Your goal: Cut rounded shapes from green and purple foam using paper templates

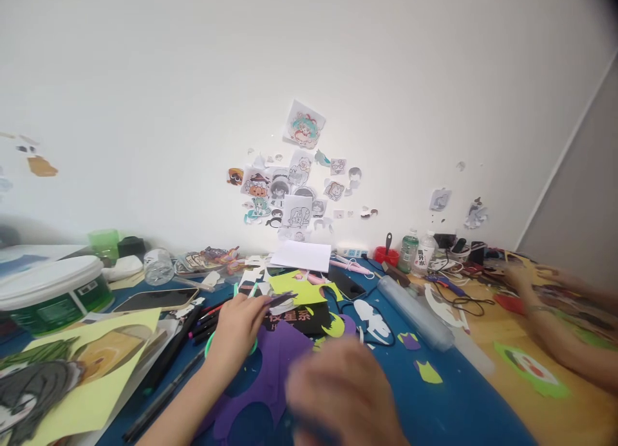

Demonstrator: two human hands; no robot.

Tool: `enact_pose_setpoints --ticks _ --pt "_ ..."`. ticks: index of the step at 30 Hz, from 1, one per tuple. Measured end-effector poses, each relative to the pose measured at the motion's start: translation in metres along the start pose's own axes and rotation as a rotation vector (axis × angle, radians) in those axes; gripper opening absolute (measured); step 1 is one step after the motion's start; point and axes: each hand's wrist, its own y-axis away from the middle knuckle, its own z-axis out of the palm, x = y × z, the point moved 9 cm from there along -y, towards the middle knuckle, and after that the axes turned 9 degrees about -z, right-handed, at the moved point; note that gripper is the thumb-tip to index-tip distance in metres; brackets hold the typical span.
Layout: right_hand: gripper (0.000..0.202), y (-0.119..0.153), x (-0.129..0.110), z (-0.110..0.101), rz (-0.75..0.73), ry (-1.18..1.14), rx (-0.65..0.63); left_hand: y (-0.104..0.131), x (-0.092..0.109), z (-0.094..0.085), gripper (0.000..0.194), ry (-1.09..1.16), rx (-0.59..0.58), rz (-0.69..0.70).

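My left hand (244,320) is over the middle of the table, fingers pinched on a small dark purple piece (282,299). Green-handled scissors (208,346) lie partly hidden under that wrist. Nearer to me, my right hand (345,391) is blurred, its fingers curled; a dark, smeared shape shows beneath it, too unclear to name. Purple paper with curved cutouts (282,362) lies between and below the hands. Yellow-green paper (304,290) and a black sheet with printed characters (309,318) are just beyond them.
A white-lidded tub (53,282), yellow drawing sheet (111,375) and phone (157,299) are at the left. Toward the right are a clear plastic roll (418,314), two bottles (418,253) and a red cup (387,256). Another person's arms (555,330) reach over the wooden table.
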Motion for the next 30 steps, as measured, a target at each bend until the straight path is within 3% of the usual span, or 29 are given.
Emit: enact_pose_setpoints --ticks 4,7,9,12,15,21,25,30 --pt "0.027 -0.046 0.064 0.044 0.058 0.211 -0.128 0.005 0.013 -0.002 0.029 -0.071 0.009 0.122" --pt "0.015 -0.045 0.085 0.088 0.012 0.301 -0.273 0.004 0.01 -0.003 0.028 -0.036 0.037 0.096" --pt "0.019 -0.038 0.088 0.101 -0.006 0.309 -0.258 0.001 -0.001 -0.005 0.027 0.061 0.066 -0.014" --pt "0.026 -0.03 0.086 0.098 -0.012 0.273 -0.105 -0.001 -0.023 0.001 0.032 0.32 0.026 -0.265" --pt "0.031 -0.027 0.083 0.093 -0.022 0.157 0.007 0.001 -0.026 0.015 0.043 0.559 -0.105 -0.382" --pt "0.034 -0.023 0.085 0.1 0.0 -0.131 0.0 0.007 -0.023 0.018 0.035 0.882 -0.103 -0.509" --pt "0.034 -0.02 0.094 0.094 0.168 -0.305 0.051 0.009 -0.024 0.019 0.03 0.905 -0.097 -0.524" --pt "0.03 -0.016 0.105 0.095 0.348 -0.487 0.11 0.005 -0.014 0.016 0.027 0.693 -0.106 -0.361"
